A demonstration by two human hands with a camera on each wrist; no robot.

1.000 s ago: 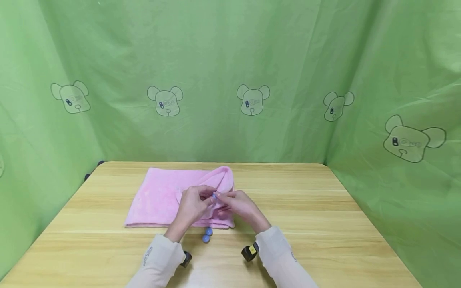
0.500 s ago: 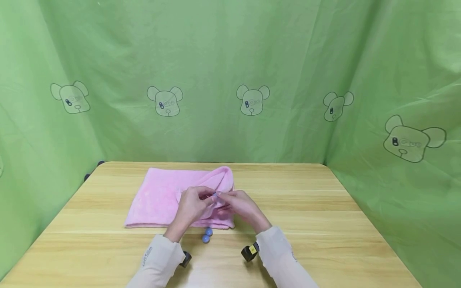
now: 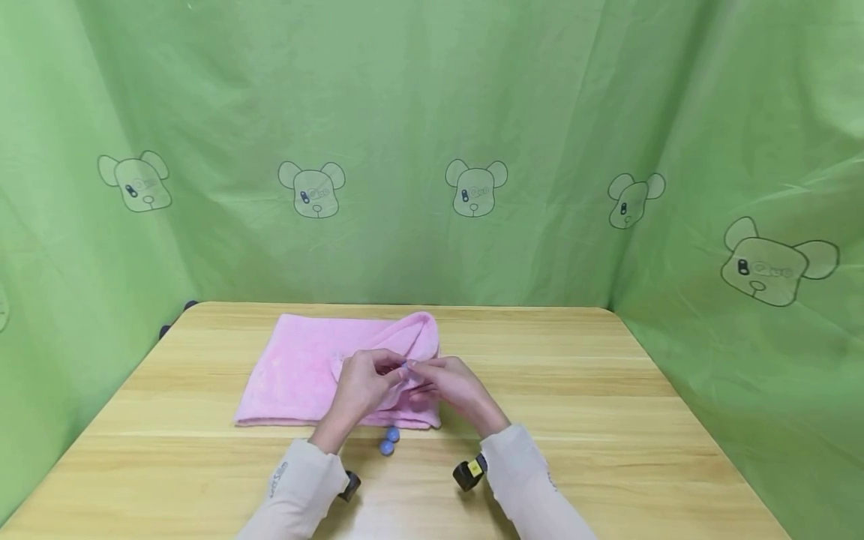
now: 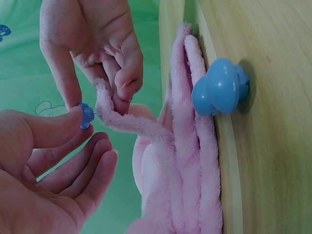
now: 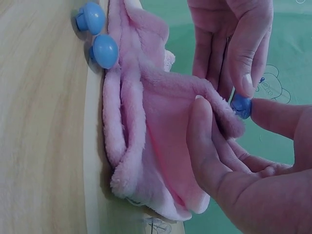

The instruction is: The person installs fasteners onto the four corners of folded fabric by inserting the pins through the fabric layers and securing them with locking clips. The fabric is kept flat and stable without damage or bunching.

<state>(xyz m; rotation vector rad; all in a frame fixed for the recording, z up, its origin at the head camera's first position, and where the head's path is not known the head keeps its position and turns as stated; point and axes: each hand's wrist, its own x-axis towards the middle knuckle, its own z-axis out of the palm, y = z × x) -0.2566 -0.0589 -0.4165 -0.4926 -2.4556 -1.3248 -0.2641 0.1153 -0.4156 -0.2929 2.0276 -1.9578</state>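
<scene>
A pink fleece cloth (image 3: 297, 367) lies folded on the table, one corner raised between my hands. My left hand (image 3: 361, 382) pinches a small blue quilt-clip piece (image 4: 86, 117) with a thin metal pin. That pin points at the cloth's raised edge (image 4: 105, 100) and meets it; how deep it goes is hidden. My right hand (image 3: 459, 386) holds this edge between thumb and fingers, and its index finger (image 5: 275, 117) touches the blue piece. Two blue mushroom-shaped quilt clips (image 5: 105, 51) stand side by side near the cloth's front edge.
The wooden table (image 3: 574, 420) stretches out to both sides of the cloth. Green curtains (image 3: 391, 112) with printed bear heads enclose its back and sides. Black wrist cameras (image 3: 466, 475) hang under both cuffs, close to the tabletop.
Both hands stay almost where they were. The blue piece shows a little less between the fingertips, nearer to the cloth edge. The two clips on the table have not moved.
</scene>
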